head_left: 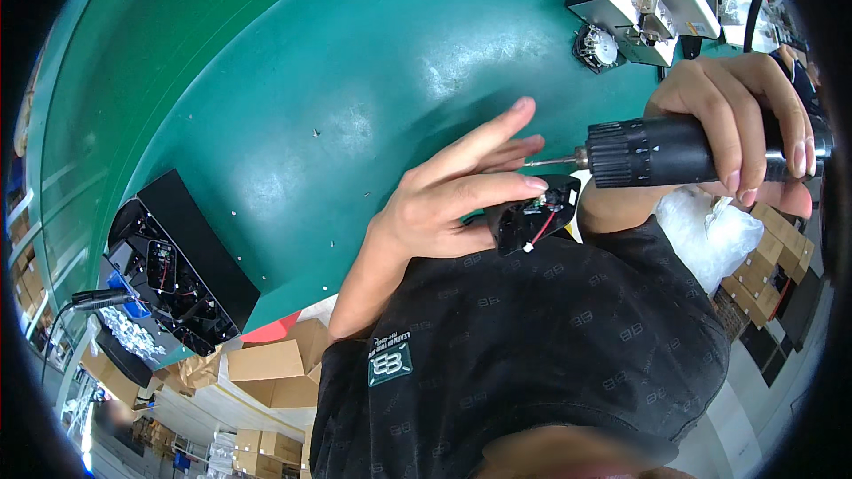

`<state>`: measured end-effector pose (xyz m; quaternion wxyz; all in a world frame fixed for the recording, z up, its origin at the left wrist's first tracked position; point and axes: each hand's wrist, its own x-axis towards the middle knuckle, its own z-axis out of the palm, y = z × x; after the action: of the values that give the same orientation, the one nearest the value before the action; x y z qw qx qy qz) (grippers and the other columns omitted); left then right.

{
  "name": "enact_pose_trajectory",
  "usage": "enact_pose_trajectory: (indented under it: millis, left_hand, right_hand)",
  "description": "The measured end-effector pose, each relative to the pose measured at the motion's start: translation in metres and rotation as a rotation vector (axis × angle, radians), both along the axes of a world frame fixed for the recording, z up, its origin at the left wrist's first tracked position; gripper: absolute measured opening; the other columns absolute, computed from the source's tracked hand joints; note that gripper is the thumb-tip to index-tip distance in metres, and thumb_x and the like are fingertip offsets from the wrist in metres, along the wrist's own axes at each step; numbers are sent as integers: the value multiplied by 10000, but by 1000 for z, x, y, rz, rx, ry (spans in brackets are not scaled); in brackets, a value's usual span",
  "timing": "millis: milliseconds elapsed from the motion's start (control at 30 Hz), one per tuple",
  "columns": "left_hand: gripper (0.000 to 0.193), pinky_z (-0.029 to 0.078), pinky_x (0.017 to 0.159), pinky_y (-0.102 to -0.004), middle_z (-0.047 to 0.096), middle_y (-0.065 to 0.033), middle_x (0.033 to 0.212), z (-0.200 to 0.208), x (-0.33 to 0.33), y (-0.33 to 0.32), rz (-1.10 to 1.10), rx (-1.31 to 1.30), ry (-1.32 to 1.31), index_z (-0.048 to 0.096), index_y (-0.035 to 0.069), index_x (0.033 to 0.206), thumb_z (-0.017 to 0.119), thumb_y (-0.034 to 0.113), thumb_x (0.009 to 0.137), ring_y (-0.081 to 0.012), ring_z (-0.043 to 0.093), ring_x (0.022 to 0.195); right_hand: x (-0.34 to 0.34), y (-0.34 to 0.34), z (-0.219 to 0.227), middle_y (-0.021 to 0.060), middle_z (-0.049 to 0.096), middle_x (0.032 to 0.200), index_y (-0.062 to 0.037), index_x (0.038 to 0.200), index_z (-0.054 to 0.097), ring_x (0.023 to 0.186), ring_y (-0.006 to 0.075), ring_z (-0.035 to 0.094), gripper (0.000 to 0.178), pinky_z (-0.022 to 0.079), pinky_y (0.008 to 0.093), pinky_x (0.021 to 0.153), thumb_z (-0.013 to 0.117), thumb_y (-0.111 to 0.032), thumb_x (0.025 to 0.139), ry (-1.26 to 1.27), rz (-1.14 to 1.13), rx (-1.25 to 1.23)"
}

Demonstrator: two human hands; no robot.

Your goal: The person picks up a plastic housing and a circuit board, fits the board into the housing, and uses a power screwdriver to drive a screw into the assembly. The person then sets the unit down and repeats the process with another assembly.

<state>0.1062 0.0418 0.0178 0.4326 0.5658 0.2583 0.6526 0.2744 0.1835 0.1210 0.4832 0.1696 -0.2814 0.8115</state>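
Observation:
My left hand (pixel 430 204) grips a small black plastic housing (pixel 513 229) close to my chest. Inside the housing a bit of circuit board shows, along with a short red wire (pixel 543 229) that ends in a white plug. The index finger of this hand stretches out beside the screwdriver bit. A black electric screwdriver (pixel 635 153) lies level in my right hand (pixel 737 115), its fingers wrapped round the body. The thin metal bit points left, just above the housing, with its tip by my left fingers; whether it touches a screw I cannot tell.
At the far right stand a white-and-black bench machine (pixel 652 13) and a round part (pixel 596 49). A black box of wired parts (pixel 195 266) sits at the left edge. Several small screws (pixel 316 133) dot the green tabletop (pixel 373 44). Cardboard boxes (pixel 275 362) and a plastic bag (pixel 710 235) lie below.

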Motion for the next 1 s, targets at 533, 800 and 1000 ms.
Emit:
enact_pose_trajectory:
  millis: [533,800,1000]
  left_hand:
    - [540,541,861,-339,674,-194,1076,-2,-17,5,430,-117,231,619,-34,1133,805,1,626,-291,667,1009]
    - [546,536,866,-338,671,-185,1092,-1,-17,4,399,-146,227,617,-35,1140,797,7,627,-287,666,1014]
    - [548,536,865,-329,671,-166,1103,-2,-17,3,380,-184,225,615,-28,1148,788,2,629,-275,666,1015]
  right_hand:
    - [-5,-8,-9,47,605,858,-110,995,595,718,137,666,424,541,257,730,815,-314,695,-271,-59,259]
    - [-10,-5,-13,38,601,873,-104,1033,581,733,130,660,457,532,259,727,802,-340,710,-288,-62,325]
    - [-12,-6,-15,27,593,867,-103,1042,578,734,120,653,459,527,255,711,793,-354,723,-290,-56,351]
